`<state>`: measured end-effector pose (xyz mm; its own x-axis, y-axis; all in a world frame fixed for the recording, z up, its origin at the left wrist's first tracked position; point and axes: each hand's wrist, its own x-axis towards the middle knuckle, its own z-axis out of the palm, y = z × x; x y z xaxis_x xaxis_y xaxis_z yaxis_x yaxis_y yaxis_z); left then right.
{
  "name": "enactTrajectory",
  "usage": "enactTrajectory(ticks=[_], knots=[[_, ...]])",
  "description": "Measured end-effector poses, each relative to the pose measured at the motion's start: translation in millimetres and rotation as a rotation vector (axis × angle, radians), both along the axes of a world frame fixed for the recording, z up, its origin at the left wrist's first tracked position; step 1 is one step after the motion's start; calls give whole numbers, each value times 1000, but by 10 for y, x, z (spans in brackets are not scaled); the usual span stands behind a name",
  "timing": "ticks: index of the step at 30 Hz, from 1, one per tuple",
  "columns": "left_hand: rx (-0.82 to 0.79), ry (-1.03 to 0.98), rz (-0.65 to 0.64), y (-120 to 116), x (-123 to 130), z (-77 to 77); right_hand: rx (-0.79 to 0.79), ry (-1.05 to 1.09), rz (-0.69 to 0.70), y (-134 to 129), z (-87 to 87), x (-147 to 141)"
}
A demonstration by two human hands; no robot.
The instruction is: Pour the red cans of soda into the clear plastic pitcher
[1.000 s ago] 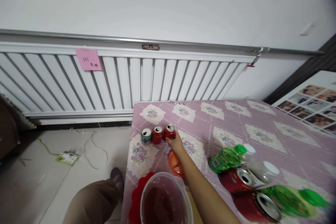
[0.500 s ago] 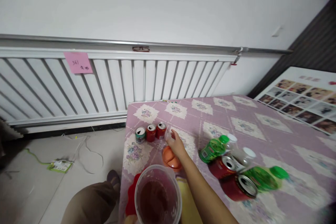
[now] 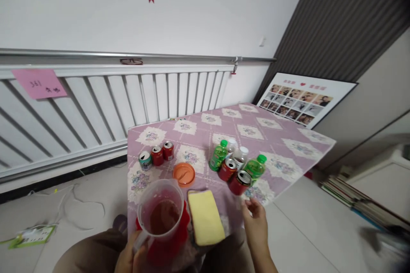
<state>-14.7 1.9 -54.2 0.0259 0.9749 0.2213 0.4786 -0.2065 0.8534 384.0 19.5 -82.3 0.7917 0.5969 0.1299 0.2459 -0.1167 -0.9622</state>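
Gripping the handle of a clear jug (image 3: pixel 160 192), the left hand (image 3: pixel 130 257) has its fingers closed at the near left corner of the counter (image 3: pixel 205 134). Brown liquid (image 3: pixel 165 217) lies in the jug, over a red mat (image 3: pixel 185 222); whether the jug rests on it cannot be told. A yellow pad (image 3: pixel 206 217) lies by the near edge. The right hand (image 3: pixel 256 224) has come away from the row of cans and is now beside the right edge, thumb and fingers parted, nothing visible in them, leaving the row without support. Near that edge stand two red cans (image 3: pixel 240 183), two green bottles (image 3: pixel 255 168) and two white-capped bottles (image 3: pixel 242 156). Left of these lies an orange lid (image 3: pixel 184 175). Along the left edge, upright, stand a teal can (image 3: pixel 145 161) and two further red cans (image 3: pixel 157 156); can labels are too small to read. Beyond, a pink note (image 3: pixel 39 84) reads "361" above illegible handwriting; the heading of a photo board (image 3: pixel 306 100) shows a red heart between blurred characters.
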Motion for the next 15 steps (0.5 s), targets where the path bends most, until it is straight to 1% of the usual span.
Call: enactTrajectory(ticks=[3, 7, 11, 15], knots=[[39, 22, 3, 5, -27, -19, -5, -37, -74, 51, -55, 163], [45, 24, 16, -12, -29, -17, 7, -86, -85, 277, -94, 241], [44, 19, 23, -20, 1, 49, 35, -140, -84, 473, -135, 249], [61, 26, 28, -26, 40, 146, 51, -184, -99, 587, -157, 227]])
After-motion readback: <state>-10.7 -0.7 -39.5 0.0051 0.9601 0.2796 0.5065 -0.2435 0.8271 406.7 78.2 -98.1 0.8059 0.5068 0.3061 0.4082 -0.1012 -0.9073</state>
